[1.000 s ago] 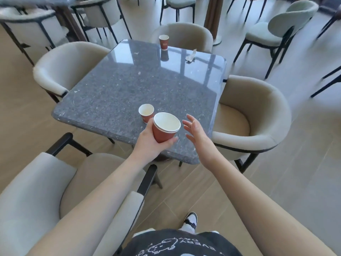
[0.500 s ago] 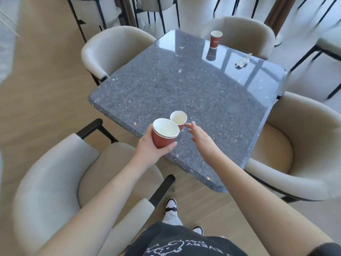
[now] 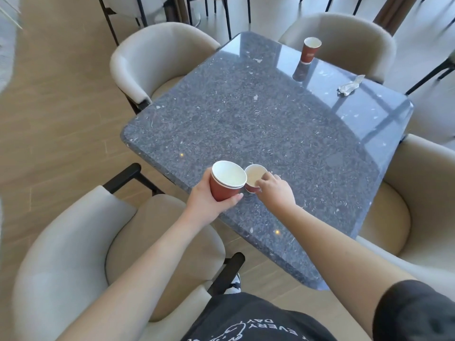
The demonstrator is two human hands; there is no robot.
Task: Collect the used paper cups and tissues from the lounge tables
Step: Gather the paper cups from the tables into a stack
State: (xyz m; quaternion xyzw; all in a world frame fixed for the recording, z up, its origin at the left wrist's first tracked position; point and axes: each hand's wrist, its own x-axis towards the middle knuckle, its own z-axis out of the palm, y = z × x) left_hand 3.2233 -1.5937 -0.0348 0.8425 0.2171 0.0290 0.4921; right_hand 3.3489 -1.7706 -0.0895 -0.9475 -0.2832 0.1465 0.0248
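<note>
My left hand (image 3: 209, 200) grips a stack of red paper cups (image 3: 226, 182) with white insides, held just above the near edge of the dark granite table (image 3: 258, 124). Right beside it a smaller red paper cup (image 3: 253, 177) stands on the table, and my right hand (image 3: 275, 190) pinches its near rim with fingers curled over it. At the far edge of the table stands another red paper cup (image 3: 310, 50). A crumpled white tissue (image 3: 349, 86) lies near the far right corner.
Beige upholstered chairs ring the table: one at near left (image 3: 73, 254), one at far left (image 3: 157, 57), one behind the far cup (image 3: 344, 33), one at right (image 3: 423, 198). More black-legged chairs stand beyond on the wooden floor (image 3: 61, 107).
My right hand has gone from open in the air beside the stack to closing on the small cup's rim. The view has shifted, with the table now further right.
</note>
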